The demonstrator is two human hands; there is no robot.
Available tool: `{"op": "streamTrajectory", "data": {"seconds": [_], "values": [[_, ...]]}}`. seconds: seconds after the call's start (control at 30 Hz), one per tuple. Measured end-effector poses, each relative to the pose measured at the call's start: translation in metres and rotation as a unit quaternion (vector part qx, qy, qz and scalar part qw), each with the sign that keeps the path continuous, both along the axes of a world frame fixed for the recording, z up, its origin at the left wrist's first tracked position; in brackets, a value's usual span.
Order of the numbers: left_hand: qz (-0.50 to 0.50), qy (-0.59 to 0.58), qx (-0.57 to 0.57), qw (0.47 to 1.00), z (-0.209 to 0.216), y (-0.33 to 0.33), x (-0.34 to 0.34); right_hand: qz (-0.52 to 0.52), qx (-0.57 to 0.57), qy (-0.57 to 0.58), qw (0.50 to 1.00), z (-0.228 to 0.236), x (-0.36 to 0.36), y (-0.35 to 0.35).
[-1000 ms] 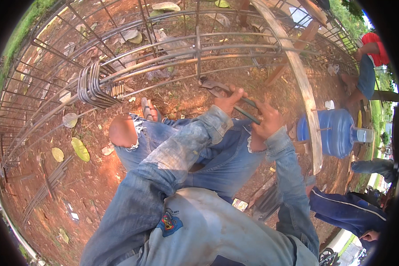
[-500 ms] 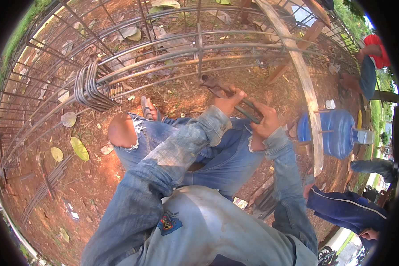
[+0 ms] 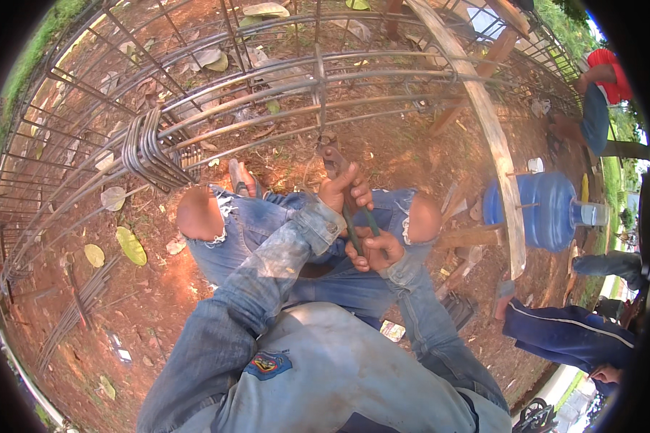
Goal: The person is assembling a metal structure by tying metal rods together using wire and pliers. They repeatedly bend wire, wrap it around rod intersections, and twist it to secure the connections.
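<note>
Both of my hands are on a pair of rusty pincers point(image 3: 332, 160) with green handles, held between my knees. My left hand point(image 3: 341, 189) is wrapped round the pincers just below the head. Lower down, my right hand point(image 3: 374, 252) grips the handle ends. The jaws point up at the lower end of a steel stirrup point(image 3: 319, 90), which crosses long horizontal rebars point(image 3: 267, 94). Whether the jaws hold a tie wire is too small to tell. To the left, a bundle of bent stirrups point(image 3: 150, 150) hangs on the bars.
A wooden post point(image 3: 492, 130) leans across the cage at right, with a blue water jug point(image 3: 542, 211) behind it. Thin rods point(image 3: 79, 299) lie on the dirt at left. Other people's limbs show at the right edge, one in a dark trouser leg point(image 3: 563, 332).
The pincers have swung from slanting down to the right to pointing more steeply downward. My right hand has moved down and left with the handles; my left hand has shifted slightly left and down.
</note>
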State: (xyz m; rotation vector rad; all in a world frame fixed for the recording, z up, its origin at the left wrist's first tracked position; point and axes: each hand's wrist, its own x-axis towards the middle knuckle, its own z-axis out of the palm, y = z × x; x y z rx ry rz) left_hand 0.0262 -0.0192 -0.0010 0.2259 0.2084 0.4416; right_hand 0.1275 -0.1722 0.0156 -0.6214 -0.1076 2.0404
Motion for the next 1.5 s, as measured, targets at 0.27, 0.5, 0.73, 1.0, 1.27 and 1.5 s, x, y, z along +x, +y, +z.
{"op": "streamTrajectory", "data": {"seconds": [0.27, 0.5, 0.73, 1.0, 1.27, 1.5], "values": [[0.102, 0.142, -0.015, 0.985, 0.017, -0.005, 0.031, -0.052, 0.064, -0.914, 0.397, 0.052, -0.043, 0.004], [0.165, 0.088, -0.04, 0.982, 0.008, -0.006, 0.061, -0.072, 0.049, -0.964, 0.251, 0.019, 0.0, 0.024], [0.085, 0.469, 0.465, 0.746, 0.019, -0.026, -0.05, -0.019, 0.129, -0.968, 0.215, 0.045, 0.047, 0.031], [0.228, 0.426, 0.764, 0.427, 0.099, 0.095, -0.068, -0.037, 0.17, -0.963, 0.206, 0.05, 0.061, 0.041], [0.085, 0.421, 0.763, 0.482, 0.074, 0.122, -0.035, -0.004, 0.202, -0.952, 0.229, 0.057, 0.075, 0.038], [0.082, 0.428, 0.765, 0.474, 0.067, 0.12, -0.03, 0.003, 0.236, -0.94, 0.246, 0.061, 0.095, 0.038]]}}
